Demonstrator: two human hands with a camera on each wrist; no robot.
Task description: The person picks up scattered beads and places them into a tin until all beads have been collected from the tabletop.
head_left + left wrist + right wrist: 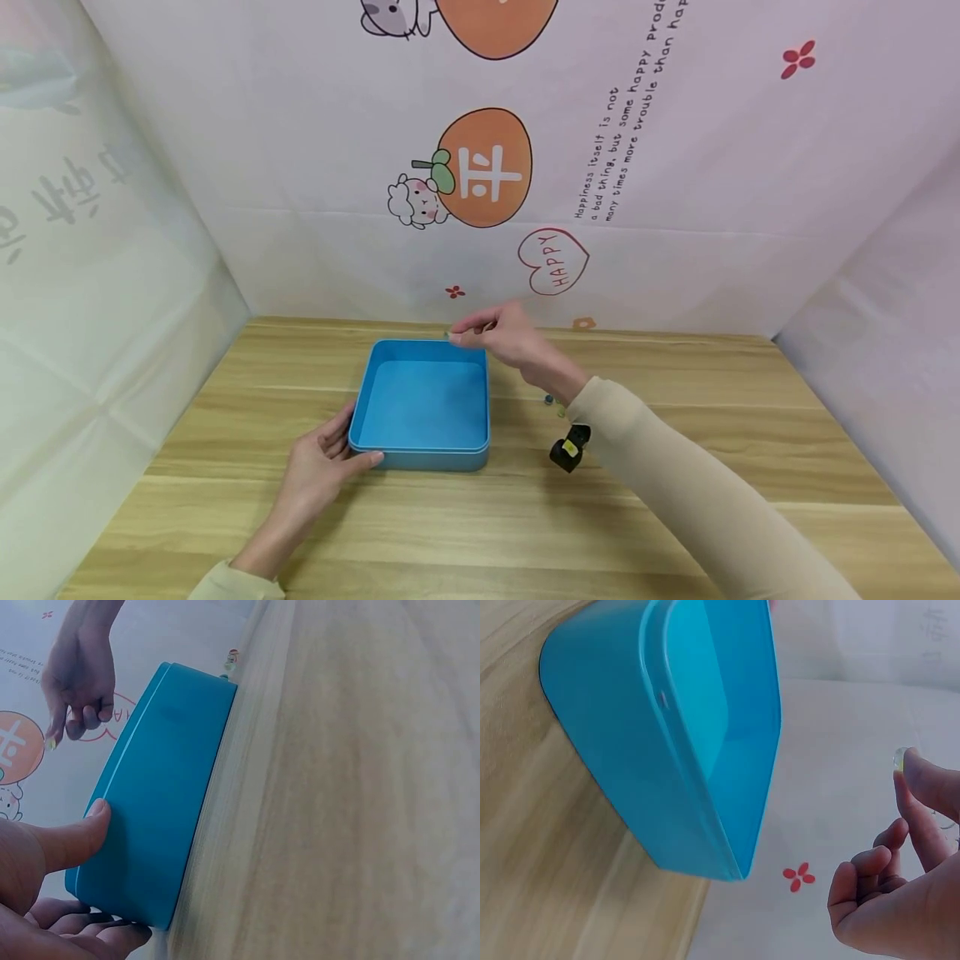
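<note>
A square blue open-topped box (431,461) stands on the table. My left hand (318,467) holds its near left corner, with the thumb (94,825) on the front wall and the other fingers along the left side. Above the box's far right rim, my right hand (517,337) pinches a small clear, yellowish glass marble (899,759) between thumb and forefinger. The remaining fingers of that hand are curled in. In the head view the box's floor shows bare. Two small marbles (549,400) lie on the table to the right of the box, partly beside the right sleeve.
A small black object (564,457) with a yellow patch lies near the right forearm, partly covered by the sleeve. The wood-grain table (450,533) ends at a white printed backdrop (330,258) behind, with white sheets at both sides.
</note>
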